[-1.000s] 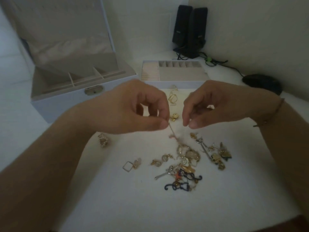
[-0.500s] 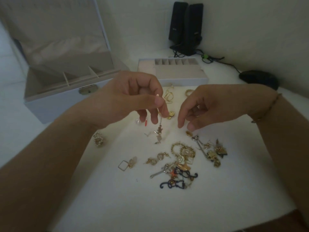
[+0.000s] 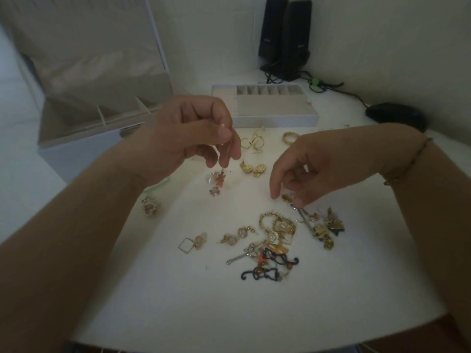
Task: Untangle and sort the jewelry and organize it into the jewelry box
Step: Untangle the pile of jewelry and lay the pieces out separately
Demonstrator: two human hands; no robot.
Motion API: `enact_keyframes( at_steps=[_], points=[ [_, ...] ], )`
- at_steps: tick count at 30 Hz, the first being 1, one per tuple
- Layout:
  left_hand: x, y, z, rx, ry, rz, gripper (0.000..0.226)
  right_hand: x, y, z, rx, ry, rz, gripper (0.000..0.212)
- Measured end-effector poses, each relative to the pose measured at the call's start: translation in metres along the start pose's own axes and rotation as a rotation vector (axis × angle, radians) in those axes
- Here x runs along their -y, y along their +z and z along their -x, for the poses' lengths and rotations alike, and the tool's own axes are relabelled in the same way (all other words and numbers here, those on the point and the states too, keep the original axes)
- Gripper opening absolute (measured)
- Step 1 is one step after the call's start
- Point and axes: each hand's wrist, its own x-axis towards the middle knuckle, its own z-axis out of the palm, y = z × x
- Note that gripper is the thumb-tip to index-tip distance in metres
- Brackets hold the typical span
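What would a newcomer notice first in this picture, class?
First, the left hand at centre, pinching a dangling earring above the white table. Next, the tangled jewelry pile lower right, with the right hand hovering over it. Behind stand the open jewelry box and its tray.

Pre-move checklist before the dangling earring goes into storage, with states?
1. Left hand pinches the earring by its thin stem: ok.
2. Earring free of the pile: ok, it hangs apart.
3. Right hand free: ok, loosely curled above the pile, holding nothing visible.
4. Box lid open: ok.
5. Tray compartments reachable: ok, uncovered.
6. Matching earring located: cannot tell.
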Motion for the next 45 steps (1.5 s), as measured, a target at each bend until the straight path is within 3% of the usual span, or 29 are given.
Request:
enact_keyframes(
  at_steps=[5, 7, 10, 16, 21, 25, 31, 45],
  points=[
    [0.000, 0.002, 0.000, 0.005, 0.007, -0.006, 0.008, 0.004, -0.002, 0.005, 0.002, 0.014, 0.022, 0.014],
    [0.000, 0.002, 0.000, 0.003, 0.007, -0.005, 0.008, 0.013, 0.000, 0.004, -0.034, -0.067, 0.034, 0.019],
    [0.001, 0.003, 0.000, -0.022, 0.006, -0.012, 0.008, 0.027, 0.010, -0.001, 0.035, -0.164, 0.027, 0.027],
    [0.000, 0.003, -0.001, -0.027, -0.005, -0.043, 0.008, 0.036, 0.026, -0.011, 0.085, -0.113, 0.088, 0.018],
    [0.000, 0.003, -0.001, -0.036, -0.004, -0.054, 0.007, 0.043, 0.022, -0.005, 0.069, -0.095, 0.097, 0.023],
    [0.000, 0.002, -0.001, -0.039, -0.006, -0.054, 0.007, 0.051, 0.030, -0.005, 0.087, -0.051, 0.234, 0.016],
    [-0.001, 0.003, -0.001, -0.030, 0.000, -0.054, 0.008, 0.062, 0.035, -0.006, 0.069, 0.014, 0.412, 0.027],
    [-0.001, 0.003, -0.001, -0.034, -0.012, -0.076, 0.009, 0.062, 0.035, -0.010, -0.022, 0.025, 0.497, 0.028]
  ],
)
